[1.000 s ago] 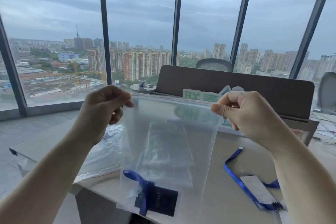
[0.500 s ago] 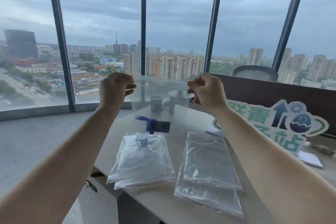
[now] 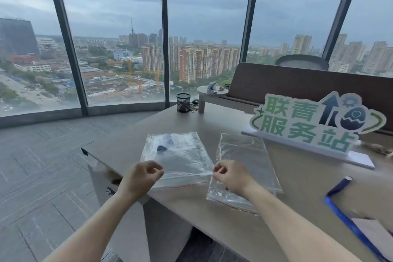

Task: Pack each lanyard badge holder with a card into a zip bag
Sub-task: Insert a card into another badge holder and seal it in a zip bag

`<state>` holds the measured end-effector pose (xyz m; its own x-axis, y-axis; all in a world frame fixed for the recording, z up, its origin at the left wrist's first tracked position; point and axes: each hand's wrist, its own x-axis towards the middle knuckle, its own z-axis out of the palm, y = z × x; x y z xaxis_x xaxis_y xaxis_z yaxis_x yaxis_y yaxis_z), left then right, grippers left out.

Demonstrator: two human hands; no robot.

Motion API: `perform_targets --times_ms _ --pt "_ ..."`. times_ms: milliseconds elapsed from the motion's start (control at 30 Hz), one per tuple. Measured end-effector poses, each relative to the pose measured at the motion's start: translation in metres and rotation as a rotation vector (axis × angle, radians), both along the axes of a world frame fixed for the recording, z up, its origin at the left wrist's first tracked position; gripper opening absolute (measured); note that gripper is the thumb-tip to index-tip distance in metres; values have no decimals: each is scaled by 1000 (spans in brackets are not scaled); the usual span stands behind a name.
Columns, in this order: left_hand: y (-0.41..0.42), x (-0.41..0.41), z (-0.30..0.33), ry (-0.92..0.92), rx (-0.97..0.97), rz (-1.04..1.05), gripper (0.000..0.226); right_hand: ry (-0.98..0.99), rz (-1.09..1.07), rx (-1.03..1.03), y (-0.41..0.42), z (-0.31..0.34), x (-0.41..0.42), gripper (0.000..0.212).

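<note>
A clear zip bag (image 3: 182, 159) lies over a pile of filled bags on the desk's left end; a blue lanyard and a dark card (image 3: 162, 148) show through it at its far end. My left hand (image 3: 141, 176) pinches the bag's near left corner. My right hand (image 3: 229, 176) pinches its near right corner. To the right lies a stack of empty zip bags (image 3: 246, 164). Another blue lanyard (image 3: 344, 215) with a white card (image 3: 374, 234) lies at the lower right.
The beige desk (image 3: 293, 187) ends in a corner at the left, above the grey floor. A green and white sign (image 3: 314, 125) stands at the right. A black mesh cup (image 3: 183, 102) and a small round stand (image 3: 211, 93) sit at the back, before a brown partition.
Both hands have lowered the bag with the lanyard and card from mid-air onto the left pile, zip edge toward me. The view has tilted down toward the desk.
</note>
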<state>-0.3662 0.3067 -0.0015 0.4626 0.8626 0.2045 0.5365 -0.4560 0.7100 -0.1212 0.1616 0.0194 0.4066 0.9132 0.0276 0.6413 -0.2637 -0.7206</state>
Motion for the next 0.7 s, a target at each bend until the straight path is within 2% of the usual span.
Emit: perform_targets --times_ms 67,133,267,367,500,633,700 --pt "-18 12 1 160 224 -6 7 10 -52 21 -25 2 7 8" --pt "-41 34 8 164 327 -63 13 24 -134 36 -55 3 20 9" --pt "-95 104 12 140 275 -348 15 -85 -359 -89 -133 -4 66 13" --pt "-143 161 5 135 265 -550 17 -173 -581 -218 -195 -8 103 25" --pt "-206 227 -1 162 292 -744 22 -212 -850 -327 -258 -6 141 18" --pt "-254 279 -8 232 309 -891 34 -243 -928 -458 -292 -15 170 52" --pt "-270 300 -13 286 315 -943 40 -204 -893 -525 -296 -17 178 54"
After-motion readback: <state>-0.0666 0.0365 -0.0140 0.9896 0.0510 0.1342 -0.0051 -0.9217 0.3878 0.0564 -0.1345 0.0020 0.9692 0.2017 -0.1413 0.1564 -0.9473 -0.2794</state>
